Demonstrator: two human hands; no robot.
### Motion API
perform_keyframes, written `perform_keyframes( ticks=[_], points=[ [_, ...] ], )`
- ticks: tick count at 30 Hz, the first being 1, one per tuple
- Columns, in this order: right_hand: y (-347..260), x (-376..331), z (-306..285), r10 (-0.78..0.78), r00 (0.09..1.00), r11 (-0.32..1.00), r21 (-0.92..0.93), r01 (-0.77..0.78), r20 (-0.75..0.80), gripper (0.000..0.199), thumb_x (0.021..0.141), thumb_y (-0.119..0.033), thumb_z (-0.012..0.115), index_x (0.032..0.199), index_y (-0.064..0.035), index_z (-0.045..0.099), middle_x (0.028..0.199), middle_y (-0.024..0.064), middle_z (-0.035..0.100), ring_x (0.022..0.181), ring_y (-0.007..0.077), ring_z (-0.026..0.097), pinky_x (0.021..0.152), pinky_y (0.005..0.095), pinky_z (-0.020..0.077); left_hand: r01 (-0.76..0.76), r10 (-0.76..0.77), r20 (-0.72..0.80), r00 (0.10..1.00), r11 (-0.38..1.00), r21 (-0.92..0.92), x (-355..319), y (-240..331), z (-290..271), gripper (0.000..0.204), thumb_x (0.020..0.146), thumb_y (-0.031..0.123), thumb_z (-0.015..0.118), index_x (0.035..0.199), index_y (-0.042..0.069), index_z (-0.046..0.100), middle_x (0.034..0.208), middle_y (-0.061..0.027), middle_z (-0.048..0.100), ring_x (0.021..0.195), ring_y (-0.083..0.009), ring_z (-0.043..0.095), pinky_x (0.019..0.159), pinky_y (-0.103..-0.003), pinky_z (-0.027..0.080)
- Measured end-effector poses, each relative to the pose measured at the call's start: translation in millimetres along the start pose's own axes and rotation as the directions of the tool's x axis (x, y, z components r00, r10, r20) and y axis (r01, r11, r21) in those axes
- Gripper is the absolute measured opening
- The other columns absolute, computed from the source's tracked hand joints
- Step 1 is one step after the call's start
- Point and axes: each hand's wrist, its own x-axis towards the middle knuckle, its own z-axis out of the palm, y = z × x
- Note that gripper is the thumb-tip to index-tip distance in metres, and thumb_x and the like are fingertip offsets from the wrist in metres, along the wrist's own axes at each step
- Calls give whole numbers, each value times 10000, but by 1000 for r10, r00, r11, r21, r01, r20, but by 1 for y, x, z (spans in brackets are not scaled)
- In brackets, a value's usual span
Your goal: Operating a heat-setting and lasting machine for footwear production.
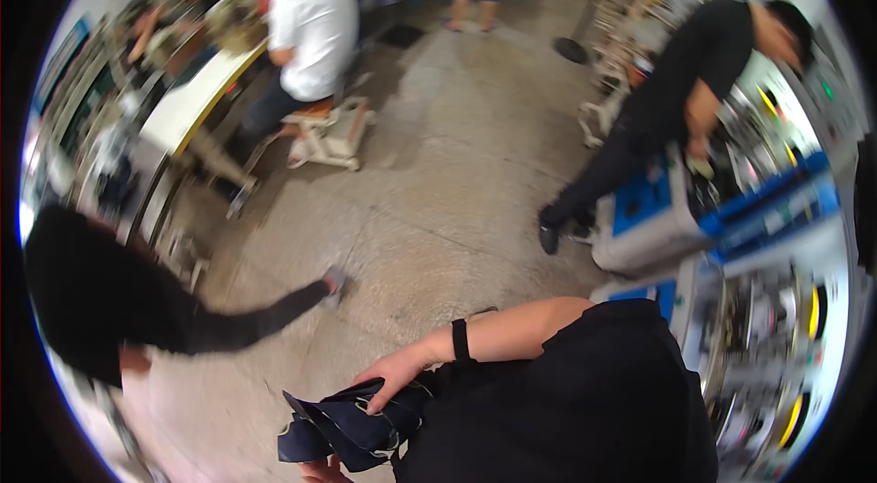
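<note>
A bundle of dark navy cloth pieces with pale edging (370, 424) hangs in front of me at the bottom of the view. My right hand (402, 376), with a black band at the wrist, is closed over the top of the bundle, thumb lying on the cloth. Under the bundle's lower left side, at the picture's edge, fingers of my left hand (323, 469) show. They curl up against the cloth from below, and most of that hand is hidden. My black shirt (557, 414) fills the lower right.
A person in black (100, 296) stands close on the left, one leg stretched toward the middle. At right, another person (671, 90) leans over a grey and blue machine (653, 232). Further off, a person in white (315, 22) sits at a long table (196, 104). Concrete floor (438, 173) lies between.
</note>
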Motion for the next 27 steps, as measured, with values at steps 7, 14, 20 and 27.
perform_keyframes(
  ticks=[7,14,20,27],
  points=[
    [32,-49,42,-46,865,992,78,97,-500,744,835,-420,682,1390,-23,384,1304,129,523,1179,186,488,976,302,404,54,-148,636,757,985,165,52,10,33,325,958,167,491,1173,-63,571,1149,-161,619,965,-235,603,836,-330,484],
    [60,-112,109,-51,614,924,196,329,-788,723,870,-392,649,1411,-19,348,1364,119,470,1237,178,439,1030,291,350,-159,153,860,488,984,-85,60,-8,79,310,854,49,519,1143,-60,541,1062,-96,627,935,-162,596,849,-297,463],
    [68,-153,152,-102,508,951,67,303,-855,744,875,-423,631,1420,-13,332,1406,152,422,1293,227,396,1062,315,320,-268,68,969,238,964,-2,16,16,89,337,832,-1,464,1159,-49,525,1023,-115,631,930,-178,592,856,-316,460],
    [115,-191,185,-213,419,908,-20,419,-883,712,927,-480,513,1428,-11,321,1425,144,405,1296,237,394,1083,331,285,-497,72,954,290,863,86,-75,11,105,680,595,157,868,1127,-73,511,983,-172,651,886,-230,655,776,-333,532]
  ],
)
